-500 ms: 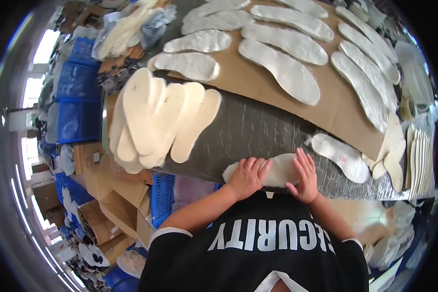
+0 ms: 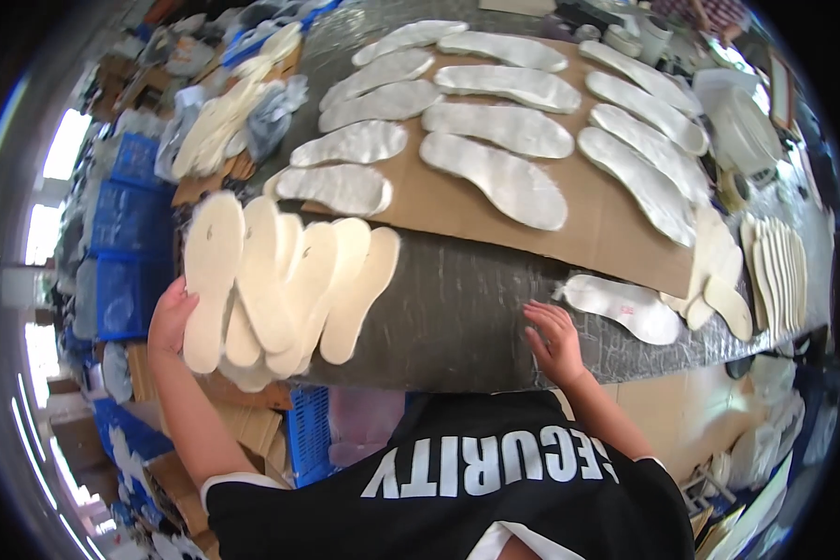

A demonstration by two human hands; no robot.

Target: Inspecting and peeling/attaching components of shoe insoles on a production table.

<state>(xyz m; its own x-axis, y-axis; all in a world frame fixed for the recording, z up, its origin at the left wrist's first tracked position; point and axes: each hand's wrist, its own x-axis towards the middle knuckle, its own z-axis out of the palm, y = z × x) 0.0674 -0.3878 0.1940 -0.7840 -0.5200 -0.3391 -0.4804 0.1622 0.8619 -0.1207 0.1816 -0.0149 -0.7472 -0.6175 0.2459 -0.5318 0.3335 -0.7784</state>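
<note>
- Your black shirt with white lettering (image 2: 476, 485) fills the bottom of the frame, with both forearms rising from it.
- Your right hand (image 2: 555, 341) lies open and flat, palm down, on the grey table (image 2: 457, 317), just below centre right of the frame; it holds nothing.
- Just to the right of that hand, near its fingertips but apart from them, a single silvery-white insole (image 2: 625, 306) lies on the table.
- Your left hand (image 2: 171, 322) is at centre left of the frame, fingers loosely spread, touching the lower left edge of a fanned stack of cream insoles (image 2: 280, 289); it rests against the outermost one rather than closing round it.
- That stack overhangs the table's left edge, the insoles overlapping one another like a fan.
- Behind the stack, a brown cardboard sheet (image 2: 439, 201) covers the middle of the table and carries two rows of silvery insoles (image 2: 495, 177) laid side by side, reaching to the upper part of the frame.
- At the right edge of the frame, more cream insoles (image 2: 775, 271) stand packed together on the table.
- At the left, below the table, blue crates (image 2: 126, 243) are stacked.
- In the upper left, a loose heap of pale insoles (image 2: 224, 121) lies at the table's far corner.
</note>
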